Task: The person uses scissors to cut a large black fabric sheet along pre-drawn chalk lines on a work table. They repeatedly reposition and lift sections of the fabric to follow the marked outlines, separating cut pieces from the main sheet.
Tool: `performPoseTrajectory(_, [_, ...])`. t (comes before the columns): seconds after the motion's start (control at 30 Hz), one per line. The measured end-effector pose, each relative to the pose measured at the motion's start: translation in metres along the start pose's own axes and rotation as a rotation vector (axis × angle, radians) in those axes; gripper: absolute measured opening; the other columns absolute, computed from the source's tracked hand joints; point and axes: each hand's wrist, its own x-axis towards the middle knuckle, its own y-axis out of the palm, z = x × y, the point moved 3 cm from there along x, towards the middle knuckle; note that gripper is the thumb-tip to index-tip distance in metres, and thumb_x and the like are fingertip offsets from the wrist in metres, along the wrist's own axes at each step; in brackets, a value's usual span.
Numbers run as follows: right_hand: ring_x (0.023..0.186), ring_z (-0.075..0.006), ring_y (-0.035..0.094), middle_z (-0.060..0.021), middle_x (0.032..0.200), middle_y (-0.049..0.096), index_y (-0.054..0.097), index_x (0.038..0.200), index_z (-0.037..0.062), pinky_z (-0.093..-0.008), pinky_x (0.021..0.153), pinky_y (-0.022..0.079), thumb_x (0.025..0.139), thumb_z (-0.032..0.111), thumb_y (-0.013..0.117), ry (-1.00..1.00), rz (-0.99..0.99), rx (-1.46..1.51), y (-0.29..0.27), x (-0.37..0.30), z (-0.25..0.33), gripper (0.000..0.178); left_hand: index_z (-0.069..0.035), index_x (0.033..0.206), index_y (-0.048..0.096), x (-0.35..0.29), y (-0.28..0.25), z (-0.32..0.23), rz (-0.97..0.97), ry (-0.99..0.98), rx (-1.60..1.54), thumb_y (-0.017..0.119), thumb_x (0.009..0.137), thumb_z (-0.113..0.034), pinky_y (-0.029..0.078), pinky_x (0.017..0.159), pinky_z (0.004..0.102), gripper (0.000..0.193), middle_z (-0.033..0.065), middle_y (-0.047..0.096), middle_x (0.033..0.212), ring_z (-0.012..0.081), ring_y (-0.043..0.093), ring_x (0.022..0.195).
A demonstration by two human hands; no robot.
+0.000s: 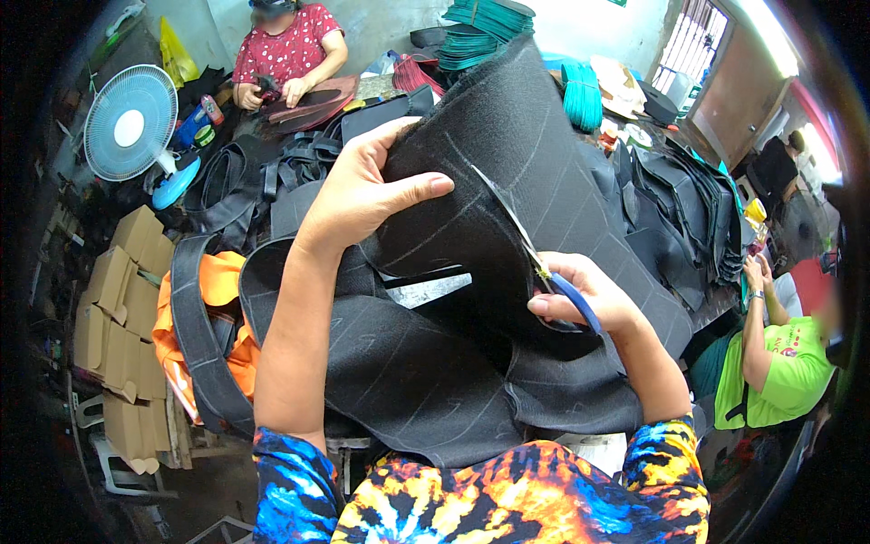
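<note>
A large sheet of black fabric (562, 154) with pale chalk-like lines stands raised in front of me, its lower folds spreading toward my body. My left hand (376, 186) grips its upper left part, thumb on the near face and fingers behind. In my right hand (584, 290) is a pair of scissors (571, 299) with blue handles. The blades are apart and point up and left, one lying over the fabric's marked face; the other is mostly hidden. Below my hands, more black fabric (417, 363) hangs in loose folds.
An electric fan (130, 127) and stacked cardboard boxes (122, 335) stand left, near an orange bag (217, 281). One person (290, 54) works across the table, another in green (775, 363) sits right. Black cut pieces (675, 208) and teal bundles (480, 36) are piled behind the fabric.
</note>
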Motion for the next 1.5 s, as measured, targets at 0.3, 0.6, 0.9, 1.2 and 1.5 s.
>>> performPoseTrajectory(0.3, [0.069, -0.0034, 0.039, 0.0059, 0.072, 0.044, 0.053, 0.082, 0.0065, -0.023, 0.059, 0.034, 0.088, 0.022, 0.075, -0.265, -0.057, -0.304, -0.008, 0.016, 0.019, 0.028, 0.0, 0.131, 0.055, 0.005, 0.012, 0.006, 0.063, -0.013, 0.02, 0.085, 0.075, -0.004, 0.046, 0.099, 0.0277, 0.063, 0.0038, 0.066, 0.119, 0.0114, 0.06, 0.108])
performPoseTrajectory(0.6, [0.075, -0.0051, 0.043, 0.0044, 0.078, 0.049, 0.058, 0.091, 0.0045, -0.0245, 0.064, 0.037, 0.088, 0.033, 0.075, -0.139, -0.032, -0.1, -0.006, 0.027, 0.024, 0.033, 0.0, 0.134, 0.053, 0.011, 0.016, 0.008, 0.101, -0.021, -0.047, 0.086, 0.074, -0.008, 0.043, 0.101, 0.0277, 0.068, 0.0037, 0.063, 0.122, 0.012, 0.058, 0.112])
performPoseTrajectory(0.9, [0.062, -0.0095, 0.048, -0.0019, 0.066, 0.05, 0.056, 0.076, 0.0018, -0.0296, 0.055, 0.038, 0.081, 0.033, 0.082, -0.299, -0.433, -0.476, -0.05, 0.038, 0.014, 0.041, -0.004, 0.129, 0.058, 0.013, -0.037, 0.029, -0.31, 0.251, 0.724, 0.081, 0.078, -0.011, 0.045, 0.099, 0.0284, 0.057, 0.0054, 0.063, 0.12, 0.0138, 0.058, 0.11])
performPoseTrajectory(1.2, [0.084, -0.0381, 0.063, -0.0218, 0.087, 0.064, 0.063, 0.093, -0.0002, -0.0441, 0.076, 0.048, 0.082, 0.035, 0.073, 0.127, -0.714, -1.091, -0.193, -0.039, -0.088, 0.038, -0.008, 0.149, 0.039, -0.038, -0.052, 0.019, -0.444, 0.22, 1.025, 0.075, 0.08, -0.012, 0.044, 0.102, 0.0406, 0.077, 0.0161, 0.058, 0.131, 0.0302, 0.058, 0.116])
performPoseTrajectory(1.5, [0.102, -0.0344, 0.064, -0.0206, 0.113, 0.064, 0.059, 0.118, -0.003, -0.0393, 0.092, 0.049, 0.085, 0.023, 0.072, 0.084, -0.921, -0.928, -0.212, -0.101, -0.168, 0.044, -0.013, 0.158, 0.017, -0.105, 0.09, 0.045, 0.378, -0.381, 0.294, 0.071, 0.092, -0.022, 0.054, 0.076, 0.0311, 0.085, 0.0141, 0.071, 0.097, 0.0172, 0.068, 0.083])
